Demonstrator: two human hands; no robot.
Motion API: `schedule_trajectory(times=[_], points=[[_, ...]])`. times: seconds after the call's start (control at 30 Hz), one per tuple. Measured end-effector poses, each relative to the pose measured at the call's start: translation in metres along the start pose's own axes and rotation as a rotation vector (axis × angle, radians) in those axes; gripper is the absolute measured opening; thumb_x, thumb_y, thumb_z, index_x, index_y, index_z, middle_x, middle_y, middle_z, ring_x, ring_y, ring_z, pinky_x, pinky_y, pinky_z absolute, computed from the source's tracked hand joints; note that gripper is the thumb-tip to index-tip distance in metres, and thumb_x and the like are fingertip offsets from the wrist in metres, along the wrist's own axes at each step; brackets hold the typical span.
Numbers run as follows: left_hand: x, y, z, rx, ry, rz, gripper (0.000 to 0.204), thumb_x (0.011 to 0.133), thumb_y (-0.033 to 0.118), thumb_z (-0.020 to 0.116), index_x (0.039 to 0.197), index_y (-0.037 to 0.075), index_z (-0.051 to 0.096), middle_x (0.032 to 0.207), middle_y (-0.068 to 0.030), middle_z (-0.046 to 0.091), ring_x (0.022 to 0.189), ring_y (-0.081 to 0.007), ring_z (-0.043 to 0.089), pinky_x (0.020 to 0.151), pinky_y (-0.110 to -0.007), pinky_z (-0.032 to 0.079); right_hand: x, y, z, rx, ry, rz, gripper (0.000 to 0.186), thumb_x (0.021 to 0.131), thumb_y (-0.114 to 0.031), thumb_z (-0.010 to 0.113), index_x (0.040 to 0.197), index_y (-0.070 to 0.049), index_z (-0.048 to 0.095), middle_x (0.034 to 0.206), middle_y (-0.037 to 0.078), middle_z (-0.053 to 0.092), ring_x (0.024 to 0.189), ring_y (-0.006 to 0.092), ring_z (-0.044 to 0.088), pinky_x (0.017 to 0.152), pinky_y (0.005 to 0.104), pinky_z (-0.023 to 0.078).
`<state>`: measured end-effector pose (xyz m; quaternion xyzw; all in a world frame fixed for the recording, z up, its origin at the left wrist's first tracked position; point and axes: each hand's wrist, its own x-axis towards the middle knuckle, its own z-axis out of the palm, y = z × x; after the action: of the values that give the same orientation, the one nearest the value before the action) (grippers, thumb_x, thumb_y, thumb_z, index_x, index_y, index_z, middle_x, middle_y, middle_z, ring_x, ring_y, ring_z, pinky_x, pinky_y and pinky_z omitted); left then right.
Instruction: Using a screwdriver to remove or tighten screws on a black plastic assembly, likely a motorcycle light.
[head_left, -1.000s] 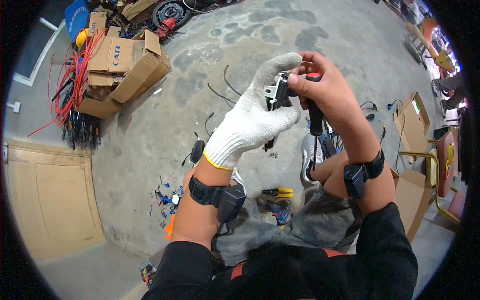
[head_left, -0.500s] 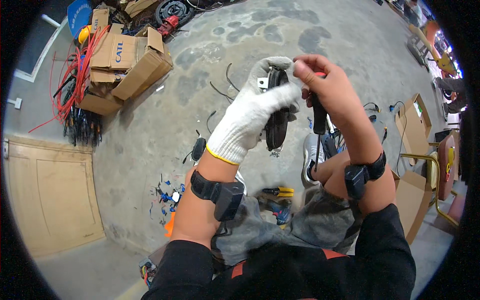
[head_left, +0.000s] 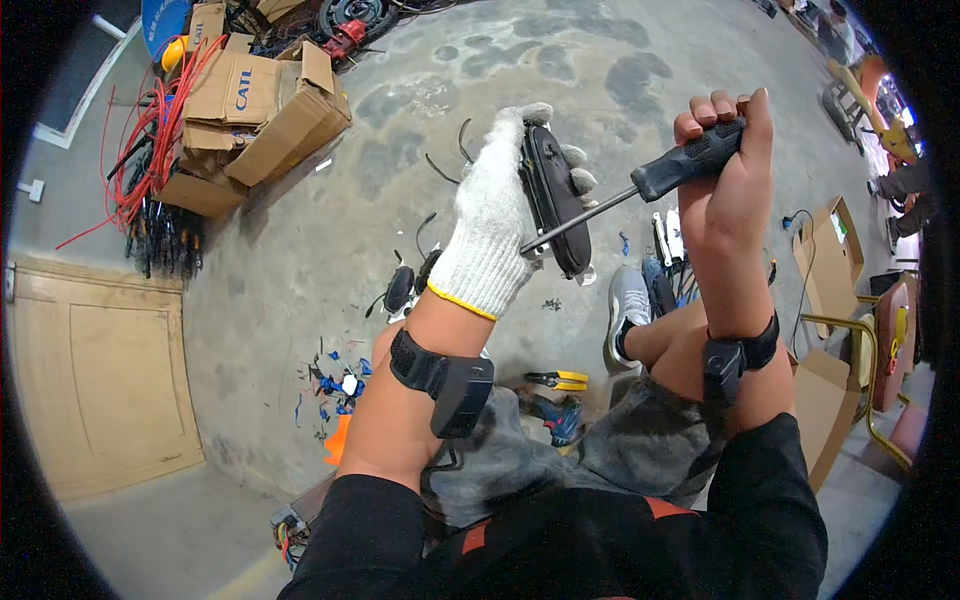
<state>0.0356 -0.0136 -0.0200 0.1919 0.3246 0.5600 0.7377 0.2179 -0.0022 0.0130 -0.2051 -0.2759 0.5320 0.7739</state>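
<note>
Seen from the head camera, a flat black oval part (head_left: pixel 553 200) is held upright in the left hand (head_left: pixel 492 225), which is covered by a white knit glove with a yellow cuff; the gloved fingers are wrapped around the part's far edge. A screwdriver (head_left: pixel 640 185) with a black handle is gripped in the bare right hand (head_left: pixel 728 170), fist closed tight about the handle, thumb uppermost. The metal shaft is angled down and to the left, and its tip is set against the lower face of the black part, just beside the gloved palm; whether it sits in a screw cannot be made out at this size. Black bands are worn on both wrists.

Below the hands, a concrete floor (head_left: pixel 560 70) is seen. Yellow-handled pliers (head_left: pixel 556 379) are lying under the left forearm, near the person's knee, and a white shoe (head_left: pixel 626 305) is visible between the two forearms. Blue and white scraps (head_left: pixel 335 375) are scattered to the left of the left forearm. Well apart, up and to the left of the gloved hand, cardboard boxes (head_left: pixel 262 105) are stacked beside a tangle of red cables (head_left: pixel 150 150). Another open cardboard box (head_left: pixel 828 260) is standing to the right of the right forearm.
</note>
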Motion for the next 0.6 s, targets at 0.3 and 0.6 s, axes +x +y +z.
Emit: schedule_trajectory(times=[0.3, 0.6], points=[[0.000, 0.007, -0.011, -0.016, 0.030, 0.048, 0.035, 0.104, 0.042, 0.039, 0.121, 0.013, 0.051, 0.095, -0.0195, 0.064, 0.075, -0.0298, 0.068, 0.066, -0.049, 0.060, -0.021, 0.000, 0.023, -0.426, -0.462, -0.131, 0.061, 0.095, -0.008, 0.060, 0.143, -0.007, 0.023, 0.120, 0.020, 0.051, 0.100, 0.0367, 0.068, 0.084, 0.0483, 0.058], [-0.008, 0.007, -0.004, 0.031, 0.019, -0.017, 0.033, 0.102, 0.039, 0.043, 0.118, 0.012, 0.052, 0.093, -0.0185, 0.064, 0.074, -0.0282, 0.066, 0.065, -0.048, 0.059, 0.009, -0.002, 0.002, -0.518, -0.114, -0.268, 0.056, 0.097, -0.013, 0.062, 0.134, -0.002, 0.022, 0.105, 0.022, 0.063, 0.097, 0.0321, 0.070, 0.086, 0.0391, 0.057]])
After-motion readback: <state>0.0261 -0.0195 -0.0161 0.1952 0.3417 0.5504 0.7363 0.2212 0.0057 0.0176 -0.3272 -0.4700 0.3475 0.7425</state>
